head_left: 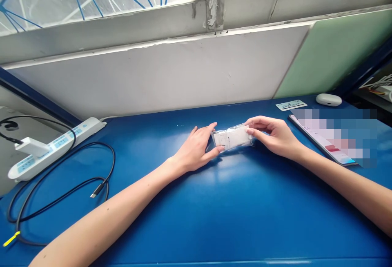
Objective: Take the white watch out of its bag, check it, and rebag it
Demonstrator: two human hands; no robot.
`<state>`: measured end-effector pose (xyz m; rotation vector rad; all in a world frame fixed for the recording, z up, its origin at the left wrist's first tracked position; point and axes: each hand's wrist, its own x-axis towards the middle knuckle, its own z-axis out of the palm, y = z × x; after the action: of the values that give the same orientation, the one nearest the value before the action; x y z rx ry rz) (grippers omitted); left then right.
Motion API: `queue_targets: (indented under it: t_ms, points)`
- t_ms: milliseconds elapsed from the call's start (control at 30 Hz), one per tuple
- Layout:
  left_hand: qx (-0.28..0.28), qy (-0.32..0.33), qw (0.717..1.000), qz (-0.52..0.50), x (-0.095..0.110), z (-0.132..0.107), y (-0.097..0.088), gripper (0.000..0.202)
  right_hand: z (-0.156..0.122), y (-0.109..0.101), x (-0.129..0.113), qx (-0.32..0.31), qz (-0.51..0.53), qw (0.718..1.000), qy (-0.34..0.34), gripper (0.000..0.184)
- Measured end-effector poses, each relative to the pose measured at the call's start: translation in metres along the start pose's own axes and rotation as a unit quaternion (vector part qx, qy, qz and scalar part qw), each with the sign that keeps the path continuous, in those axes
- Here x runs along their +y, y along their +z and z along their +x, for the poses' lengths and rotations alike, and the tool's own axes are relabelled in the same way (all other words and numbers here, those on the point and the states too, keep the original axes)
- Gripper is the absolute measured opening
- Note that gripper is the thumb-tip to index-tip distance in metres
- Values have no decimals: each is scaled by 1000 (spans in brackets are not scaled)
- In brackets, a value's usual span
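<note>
A small clear plastic packet with a white card or box inside lies at a slant over the middle of the blue table. Small print shows on the left part of the white piece; I cannot read it. My right hand pinches the packet's right end between thumb and fingers. At the left end, my left hand has its fingers stretched out and apart, the thumb tip at the lower left corner. Whether the left fingers bear on the packet or only on the table, I cannot tell.
To the left lies a white power strip with a white charger and a looped black cable. On the right are a tablet, partly blurred, a printed card and a white earbud case. A white panel stands behind the table.
</note>
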<state>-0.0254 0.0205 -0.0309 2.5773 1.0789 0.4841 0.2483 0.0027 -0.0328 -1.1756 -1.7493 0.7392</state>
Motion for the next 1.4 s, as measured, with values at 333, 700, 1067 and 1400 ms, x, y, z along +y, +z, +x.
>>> queue_targets:
  t_ms: [333,700,1067,1400]
  points:
    - [23,20,999,-29,-2,0,0,60,-1,4,7,-69,-100,992,-20,27]
    - [28,23,999,-9,-1,4,-1,42,2,-9,18,-155,-298,926,-174,44]
    - [24,-6,1000,6,-4,2,2,56,3,-20,26,-213,-272,932,-113,59]
    - [7,-8,1000,18,-4,3,2,62,4,-19,24,-207,-298,923,-124,75]
